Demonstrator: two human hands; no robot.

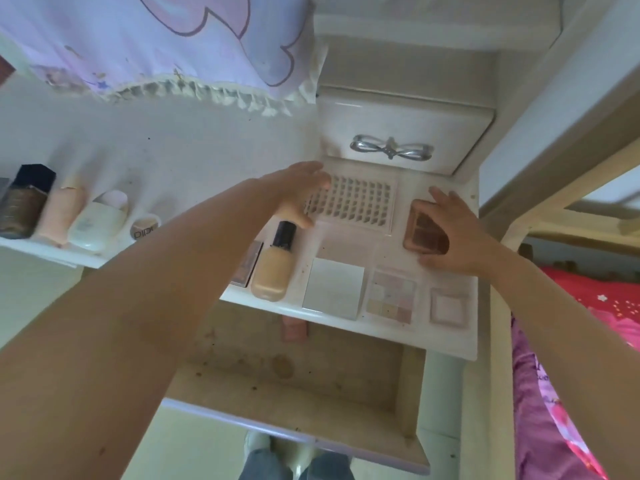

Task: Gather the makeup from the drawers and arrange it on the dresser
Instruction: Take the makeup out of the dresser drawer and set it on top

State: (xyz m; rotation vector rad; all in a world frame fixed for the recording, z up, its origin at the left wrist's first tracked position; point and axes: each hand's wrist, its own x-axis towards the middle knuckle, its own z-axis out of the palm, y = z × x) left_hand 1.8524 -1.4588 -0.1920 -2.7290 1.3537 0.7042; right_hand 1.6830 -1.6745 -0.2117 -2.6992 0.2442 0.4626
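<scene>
My right grip pinches brown, multi-shade palette on table; left grip open, fingers resting on white lash tray.

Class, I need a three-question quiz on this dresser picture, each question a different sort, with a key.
1. True or false: the right hand holds the brown palette.
2. What does the left hand touch: A the lash tray, B the foundation bottle, C the bow handle?
3. Fill in: the drawer below the dresser top stands ____.

Key: 1 true. 2 A. 3 open.
</scene>
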